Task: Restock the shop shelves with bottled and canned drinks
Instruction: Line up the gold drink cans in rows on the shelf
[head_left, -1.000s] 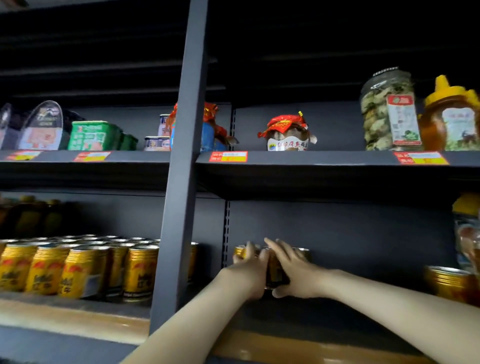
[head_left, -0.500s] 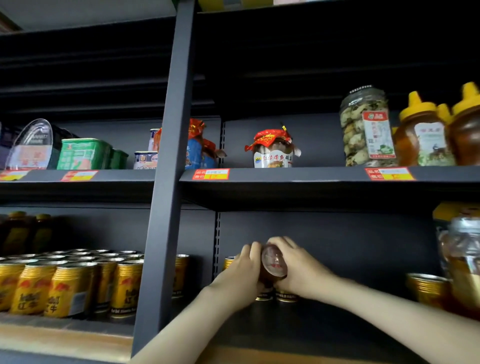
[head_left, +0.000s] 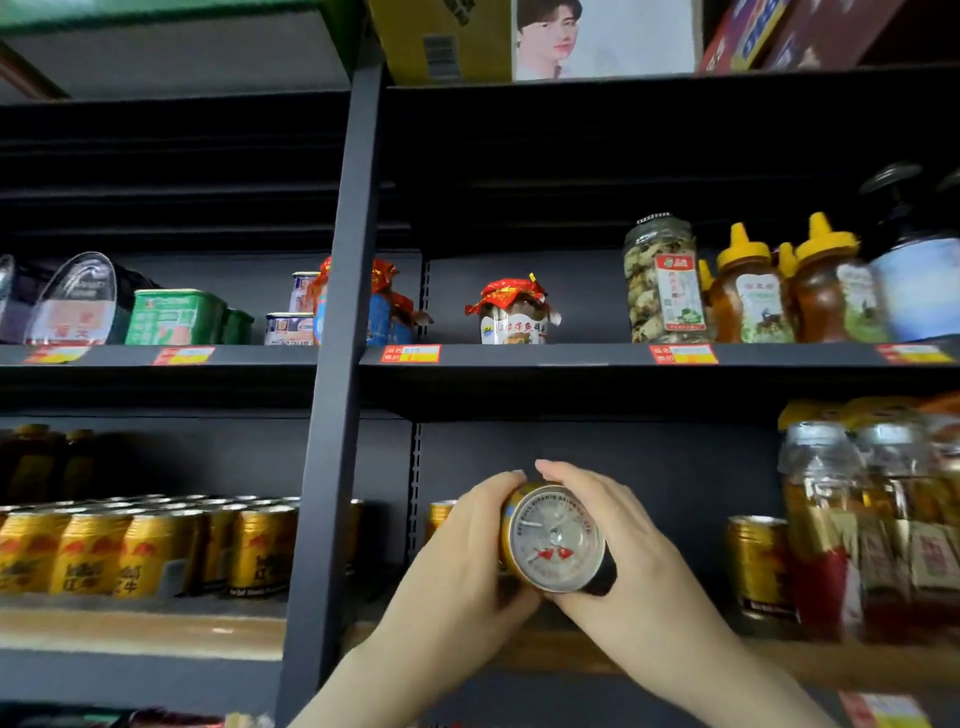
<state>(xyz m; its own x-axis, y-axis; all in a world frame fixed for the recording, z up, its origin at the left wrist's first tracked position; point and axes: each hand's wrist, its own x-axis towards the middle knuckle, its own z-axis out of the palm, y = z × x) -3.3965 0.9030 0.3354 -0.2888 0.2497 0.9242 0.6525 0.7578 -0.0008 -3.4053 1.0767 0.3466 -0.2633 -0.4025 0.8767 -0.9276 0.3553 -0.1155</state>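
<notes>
Both hands hold a gold drink can (head_left: 555, 538) tipped on its side, its silver end facing me, in front of the lower shelf (head_left: 571, 657). My left hand (head_left: 460, 566) curls round its left side and my right hand (head_left: 618, 551) wraps its top and right side. Another gold can (head_left: 441, 514) stands behind my left hand, and one more gold can (head_left: 758, 564) stands to the right. A block of several gold cans (head_left: 140, 545) fills the lower shelf left of the post.
A dark upright post (head_left: 332, 415) divides the shelving. Jars with clear lids (head_left: 872, 525) crowd the lower shelf's right end. The upper shelf (head_left: 571, 356) carries a red-capped jar (head_left: 511, 314), a tall jar (head_left: 665, 278), honey bottles (head_left: 748, 291) and green tins (head_left: 174, 317).
The hands have drawn one can back from the shelf and tipped it over, so its end now faces me. The view has tilted upward.
</notes>
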